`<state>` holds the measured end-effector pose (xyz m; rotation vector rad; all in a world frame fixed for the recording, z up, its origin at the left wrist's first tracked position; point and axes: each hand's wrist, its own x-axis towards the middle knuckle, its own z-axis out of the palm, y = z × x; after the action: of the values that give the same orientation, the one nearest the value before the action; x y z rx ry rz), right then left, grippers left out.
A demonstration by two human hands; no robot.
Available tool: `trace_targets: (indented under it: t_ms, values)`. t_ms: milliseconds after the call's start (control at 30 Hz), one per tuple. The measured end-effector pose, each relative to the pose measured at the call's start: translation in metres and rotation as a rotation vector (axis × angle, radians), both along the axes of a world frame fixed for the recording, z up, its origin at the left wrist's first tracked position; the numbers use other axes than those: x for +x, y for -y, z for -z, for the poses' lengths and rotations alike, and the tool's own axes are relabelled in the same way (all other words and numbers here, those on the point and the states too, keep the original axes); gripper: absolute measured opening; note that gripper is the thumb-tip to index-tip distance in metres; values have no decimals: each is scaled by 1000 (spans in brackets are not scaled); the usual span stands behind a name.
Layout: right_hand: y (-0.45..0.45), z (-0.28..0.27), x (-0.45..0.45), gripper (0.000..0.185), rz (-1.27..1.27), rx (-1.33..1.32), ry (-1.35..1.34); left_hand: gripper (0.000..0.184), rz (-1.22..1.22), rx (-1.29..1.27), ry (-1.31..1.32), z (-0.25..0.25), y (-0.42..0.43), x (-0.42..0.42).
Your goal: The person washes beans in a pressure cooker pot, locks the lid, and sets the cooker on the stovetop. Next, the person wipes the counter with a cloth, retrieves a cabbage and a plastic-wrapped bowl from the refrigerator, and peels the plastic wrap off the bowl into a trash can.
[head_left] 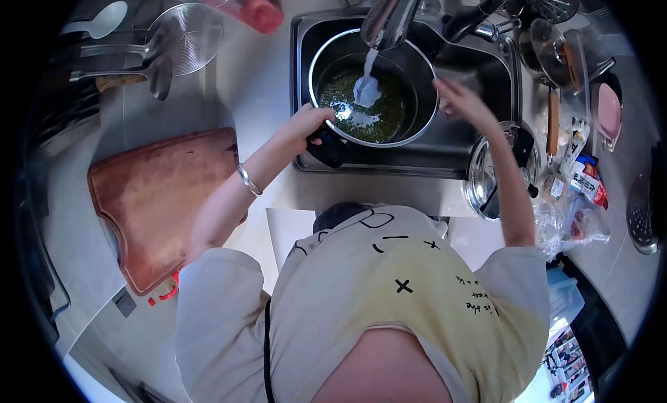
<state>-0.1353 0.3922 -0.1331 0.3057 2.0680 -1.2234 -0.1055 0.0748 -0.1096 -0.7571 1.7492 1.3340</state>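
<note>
A round metal pot (415,118) sits tilted over the sink, holding water with many small green grains at its bottom. From the faucet (390,17) a stream of water falls into it. My left hand (310,125) is closed around the pot's black handle (326,149) at its lower left. At the pot's right rim is my right hand (458,101), blurred, with its fingers bent; what they hold, if anything, cannot be made out.
The double sink (445,156) lies ahead. A brown cutting board (163,194) is at left, below a strainer (187,38) and ladles. At right are a glass lid (486,174), plastic bags (556,226) and a pink dish (608,111). A red-tinted container (253,10) stands at the back.
</note>
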Motion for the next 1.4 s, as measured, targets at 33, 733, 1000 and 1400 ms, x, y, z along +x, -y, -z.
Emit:
trace_targets:
  t_ms: [33, 733, 1000, 1400]
  values:
    - [13, -5, 15, 84, 58, -122, 56, 39, 7, 12, 8, 6, -2, -1]
    - [-5, 58, 22, 34, 385, -164, -329, 29, -90, 150, -276, 65, -52, -5]
    - [27, 66, 44, 36, 371, -250, -208, 24, -108, 102, -201, 65, -17, 20]
    - [5, 76, 49, 44, 375, -165, -153, 25, -78, 119, -135, 72, -35, 25]
